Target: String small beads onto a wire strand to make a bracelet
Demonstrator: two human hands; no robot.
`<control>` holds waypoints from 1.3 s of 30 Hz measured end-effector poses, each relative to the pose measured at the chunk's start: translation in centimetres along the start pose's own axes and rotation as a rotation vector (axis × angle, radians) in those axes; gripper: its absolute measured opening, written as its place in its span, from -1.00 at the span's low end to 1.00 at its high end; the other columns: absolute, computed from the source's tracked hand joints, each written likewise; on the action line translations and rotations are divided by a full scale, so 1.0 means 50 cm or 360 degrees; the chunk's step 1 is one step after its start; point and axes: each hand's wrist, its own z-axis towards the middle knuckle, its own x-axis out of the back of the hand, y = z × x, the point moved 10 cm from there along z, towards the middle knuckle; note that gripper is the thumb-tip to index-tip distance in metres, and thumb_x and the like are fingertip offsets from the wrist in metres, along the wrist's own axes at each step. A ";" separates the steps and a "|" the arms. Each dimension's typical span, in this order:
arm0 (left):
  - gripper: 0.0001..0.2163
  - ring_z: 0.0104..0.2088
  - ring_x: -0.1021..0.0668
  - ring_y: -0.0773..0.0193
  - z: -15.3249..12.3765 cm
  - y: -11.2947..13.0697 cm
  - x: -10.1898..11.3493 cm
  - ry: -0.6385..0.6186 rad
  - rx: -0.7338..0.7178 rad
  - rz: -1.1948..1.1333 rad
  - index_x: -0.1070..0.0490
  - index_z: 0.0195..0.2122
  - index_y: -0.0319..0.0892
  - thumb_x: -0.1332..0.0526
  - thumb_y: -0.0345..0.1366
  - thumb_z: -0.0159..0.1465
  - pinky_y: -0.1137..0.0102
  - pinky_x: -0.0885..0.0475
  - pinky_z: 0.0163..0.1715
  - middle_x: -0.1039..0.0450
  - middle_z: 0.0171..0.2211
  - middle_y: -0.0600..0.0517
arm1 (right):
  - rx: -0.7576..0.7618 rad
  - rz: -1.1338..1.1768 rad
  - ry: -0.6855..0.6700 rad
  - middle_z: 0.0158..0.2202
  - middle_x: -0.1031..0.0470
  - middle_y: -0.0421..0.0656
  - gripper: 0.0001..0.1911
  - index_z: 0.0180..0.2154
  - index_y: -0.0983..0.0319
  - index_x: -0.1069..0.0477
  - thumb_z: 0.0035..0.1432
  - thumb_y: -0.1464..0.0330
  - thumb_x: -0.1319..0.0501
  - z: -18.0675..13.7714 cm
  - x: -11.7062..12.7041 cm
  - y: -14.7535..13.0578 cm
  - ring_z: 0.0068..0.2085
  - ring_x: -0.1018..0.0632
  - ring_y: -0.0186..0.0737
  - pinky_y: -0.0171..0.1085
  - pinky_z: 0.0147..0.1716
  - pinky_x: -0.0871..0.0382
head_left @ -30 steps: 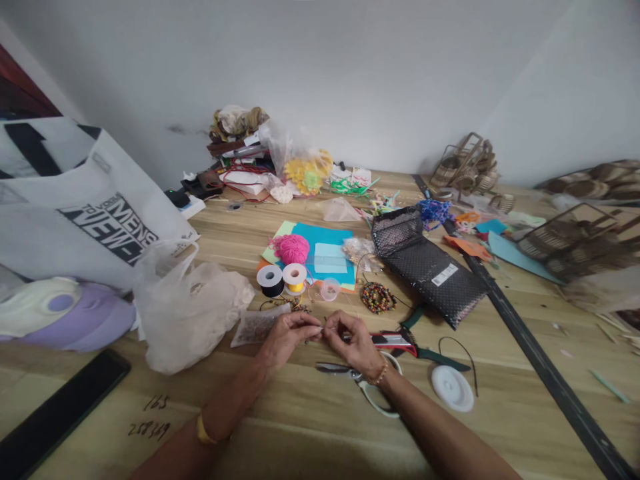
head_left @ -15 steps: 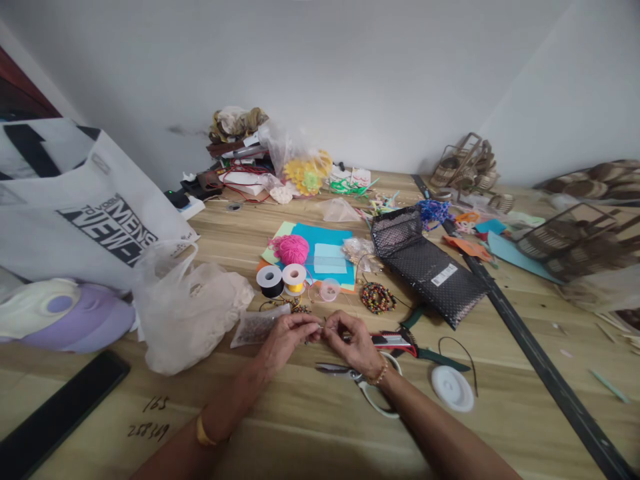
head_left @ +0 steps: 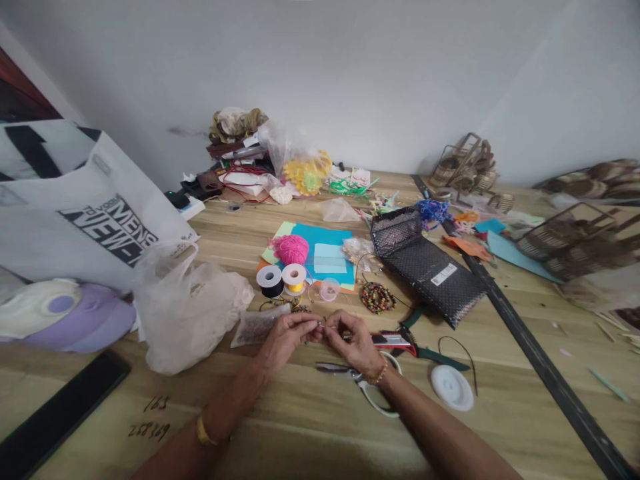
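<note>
Both hands meet fingertip to fingertip just above the table, in the lower middle of the head view. My left hand (head_left: 291, 335) pinches a tiny item too small to name. Facing it, my right hand (head_left: 351, 339) is also closed in a pinch, and what its fingers hold is hidden. Under the right wrist lie scissors (head_left: 379, 399) with white handles, partly covered by the arm. Beside the left hand is a clear packet of small beads (head_left: 250, 328). A coil of multicoloured beads (head_left: 378, 298) lies beyond the right hand, near a red cutter (head_left: 395, 341).
Thread spools, one black (head_left: 271, 283) and one yellow (head_left: 295, 279), stand ahead by a pink yarn ball (head_left: 291, 249). A black bubble mailer (head_left: 435, 267) lies right. At left are a plastic bag (head_left: 190, 320), a phone (head_left: 65, 410) and a large white bag (head_left: 95, 200).
The hands hold almost the same place and pose. Only the fingertips around the tiny item have shifted very slightly.
</note>
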 end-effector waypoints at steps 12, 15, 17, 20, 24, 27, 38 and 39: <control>-0.72 -0.48 -0.56 0.30 0.002 -0.001 0.003 -0.0003 -0.0028 0.0008 -0.58 -0.37 -0.28 -0.47 -0.24 -0.09 0.40 -0.42 -0.38 -0.58 -0.52 -0.02 | -0.0018 -0.0034 0.0049 -0.55 -0.35 -0.24 -0.84 -0.42 0.25 -0.34 0.17 0.33 -0.16 -0.001 0.005 0.011 -0.54 -0.32 -0.37 -0.39 -0.55 -0.19; -0.71 -0.48 -0.56 0.30 0.002 0.001 0.002 -0.0009 -0.0037 0.0000 -0.58 -0.37 -0.28 -0.48 -0.24 -0.10 0.41 -0.42 -0.38 -0.58 -0.51 -0.02 | -0.0018 -0.0028 0.0043 -0.56 -0.34 -0.24 -0.84 -0.42 0.25 -0.34 0.18 0.32 -0.16 -0.001 0.004 0.010 -0.53 -0.32 -0.37 -0.39 -0.55 -0.19; -0.71 -0.48 -0.56 0.30 0.002 0.001 0.002 0.0000 -0.0039 0.0010 -0.58 -0.37 -0.28 -0.48 -0.23 -0.10 0.41 -0.41 -0.39 -0.59 -0.51 -0.02 | -0.0018 -0.0020 0.0040 -0.57 -0.33 -0.25 -0.83 -0.42 0.25 -0.34 0.18 0.31 -0.16 0.000 0.004 0.010 -0.53 -0.32 -0.36 -0.39 -0.55 -0.19; -0.71 -0.49 -0.56 0.30 0.002 0.001 0.003 0.0003 -0.0042 0.0009 -0.59 -0.38 -0.28 -0.48 -0.23 -0.11 0.41 -0.41 -0.40 -0.59 -0.52 -0.02 | -0.0013 -0.0014 0.0034 -0.57 -0.34 -0.25 -0.83 -0.42 0.25 -0.35 0.18 0.31 -0.16 0.000 0.003 0.009 -0.53 -0.32 -0.37 -0.39 -0.54 -0.19; -0.71 -0.48 -0.56 0.30 0.002 0.000 0.002 -0.0015 -0.0040 0.0003 -0.59 -0.38 -0.26 -0.48 -0.22 -0.11 0.42 -0.42 -0.39 -0.59 -0.51 -0.01 | -0.0010 -0.0018 0.0034 -0.56 -0.37 -0.24 -0.85 -0.42 0.25 -0.35 0.18 0.34 -0.15 0.000 0.003 0.008 -0.54 -0.33 -0.37 -0.39 -0.54 -0.20; -0.71 -0.48 -0.56 0.31 0.003 0.000 0.002 -0.0019 -0.0049 0.0033 -0.60 -0.38 -0.26 -0.48 -0.21 -0.10 0.42 -0.42 -0.39 -0.59 -0.52 -0.01 | -0.0007 -0.0019 0.0030 -0.56 -0.37 -0.24 -0.86 -0.41 0.25 -0.35 0.18 0.35 -0.15 0.000 0.002 0.005 -0.54 -0.32 -0.37 -0.40 -0.55 -0.19; -0.75 -0.46 -0.56 0.28 0.005 -0.003 0.009 -0.0008 -0.0076 0.0137 -0.60 -0.37 -0.25 -0.45 -0.22 -0.05 0.38 -0.44 -0.35 -0.58 -0.50 -0.01 | 0.0002 -0.0036 0.0022 -0.56 -0.37 -0.24 -0.85 -0.42 0.25 -0.35 0.18 0.34 -0.15 0.001 0.003 -0.001 -0.54 -0.32 -0.37 -0.39 -0.54 -0.20; -0.74 -0.46 -0.56 0.28 0.006 -0.004 0.009 -0.0008 -0.0072 0.0134 -0.60 -0.36 -0.25 -0.45 -0.22 -0.05 0.37 -0.44 -0.34 -0.59 -0.49 -0.01 | 0.0002 -0.0042 0.0020 -0.56 -0.37 -0.24 -0.85 -0.42 0.25 -0.35 0.18 0.34 -0.15 0.001 0.002 -0.001 -0.54 -0.32 -0.37 -0.39 -0.54 -0.20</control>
